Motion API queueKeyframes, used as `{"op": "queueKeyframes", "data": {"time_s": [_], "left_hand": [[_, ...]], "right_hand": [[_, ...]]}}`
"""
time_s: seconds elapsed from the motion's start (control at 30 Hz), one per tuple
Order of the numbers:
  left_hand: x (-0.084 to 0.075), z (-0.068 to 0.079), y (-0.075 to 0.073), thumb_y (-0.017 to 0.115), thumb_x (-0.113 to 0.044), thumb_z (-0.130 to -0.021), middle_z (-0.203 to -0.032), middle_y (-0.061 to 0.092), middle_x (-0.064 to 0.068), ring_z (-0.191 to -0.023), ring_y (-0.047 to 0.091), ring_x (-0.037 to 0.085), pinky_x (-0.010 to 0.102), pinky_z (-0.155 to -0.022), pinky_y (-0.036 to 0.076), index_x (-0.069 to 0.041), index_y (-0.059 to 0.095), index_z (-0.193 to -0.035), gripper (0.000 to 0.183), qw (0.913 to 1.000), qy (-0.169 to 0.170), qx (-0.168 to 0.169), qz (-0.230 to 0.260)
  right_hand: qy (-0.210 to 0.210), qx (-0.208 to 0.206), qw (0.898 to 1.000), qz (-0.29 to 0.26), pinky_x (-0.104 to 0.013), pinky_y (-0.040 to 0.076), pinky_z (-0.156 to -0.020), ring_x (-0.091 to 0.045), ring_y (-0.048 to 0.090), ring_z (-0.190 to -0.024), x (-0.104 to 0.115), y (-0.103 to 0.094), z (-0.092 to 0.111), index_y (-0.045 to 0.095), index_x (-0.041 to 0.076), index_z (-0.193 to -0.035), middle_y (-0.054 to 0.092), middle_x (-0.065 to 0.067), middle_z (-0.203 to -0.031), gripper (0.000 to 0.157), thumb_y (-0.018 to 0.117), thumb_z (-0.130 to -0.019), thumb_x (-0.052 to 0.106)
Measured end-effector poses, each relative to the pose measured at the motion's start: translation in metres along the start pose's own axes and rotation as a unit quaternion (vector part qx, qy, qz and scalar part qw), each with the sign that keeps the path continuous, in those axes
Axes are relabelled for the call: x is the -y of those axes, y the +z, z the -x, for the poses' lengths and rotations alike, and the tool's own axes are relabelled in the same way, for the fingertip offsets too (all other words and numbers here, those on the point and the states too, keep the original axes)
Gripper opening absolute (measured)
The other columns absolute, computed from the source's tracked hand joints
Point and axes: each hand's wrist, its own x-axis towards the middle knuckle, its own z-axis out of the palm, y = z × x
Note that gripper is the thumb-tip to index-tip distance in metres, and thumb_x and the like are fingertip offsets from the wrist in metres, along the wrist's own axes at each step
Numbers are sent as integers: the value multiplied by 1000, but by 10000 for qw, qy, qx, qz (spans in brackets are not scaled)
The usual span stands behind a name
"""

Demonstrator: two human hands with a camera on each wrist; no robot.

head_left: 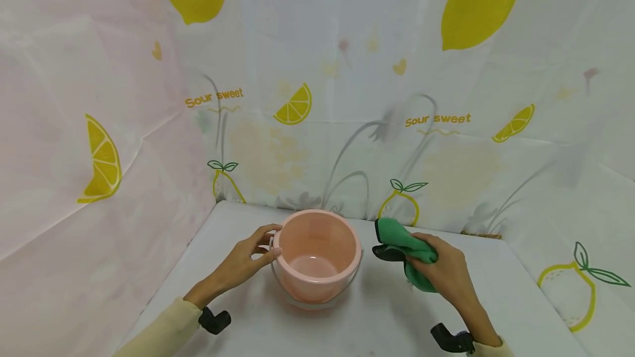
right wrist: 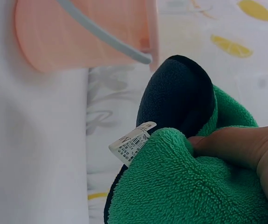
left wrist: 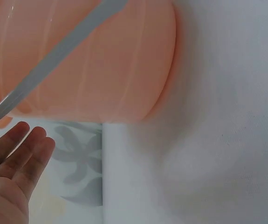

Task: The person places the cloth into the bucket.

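A pink bucket (head_left: pixel 317 289) stands upright on the white table, its pale handle (left wrist: pixel 54 60) hanging down across the front. My left hand (head_left: pixel 243 260) is at the bucket's left rim, thumb and forefinger spread apart with their tips at the edge. The left wrist view shows three other fingers (left wrist: pixel 36 151) straight and away from the wall. To the right of the bucket, my right hand (head_left: pixel 444 266) grips a bunched green cloth (right wrist: pixel 185 186) with black edging and a dark side. A white printed label (right wrist: pixel 133 142) sticks out from the cloth.
The white table (head_left: pixel 392 324) meets a lemon-printed backdrop (head_left: pixel 317 147) at the back and on both sides. A black wrist mount (head_left: pixel 215 320) sits at the left wrist and another black mount (head_left: pixel 451 339) at the right.
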Motion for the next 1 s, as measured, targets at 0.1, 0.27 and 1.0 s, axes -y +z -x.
{"op": "queueKeyframes", "data": {"time_s": [0.1,0.27,1.0], "left_hand": [[1,-1,0,66,-29,-102,-128,68,5,-110,67,18,36,-96,56,-29,47,-149,51,10000,47,-15,17],[2,0,0,66,-31,-102,-128,68,5,-109,67,17,36,-96,56,-30,46,-149,51,10000,5,-2,-14],[0,0,0,66,-32,-102,-129,68,6,-110,67,16,35,-95,56,-29,46,-150,52,9997,-188,42,170]], "right_hand": [[-53,-14,10000,-64,-47,55,-79,-27,70,-97,5,-1,-3,75,13,-121,75,-7,-114,47,91,-77,9],[-237,-76,9996,-153,-44,56,-79,-23,69,-98,13,-1,-7,75,14,-121,75,-5,-115,48,91,-76,8],[-1053,111,9916,-744,-45,58,-80,-23,70,-98,62,13,-34,74,10,-122,75,-5,-113,50,90,-75,0]]}}
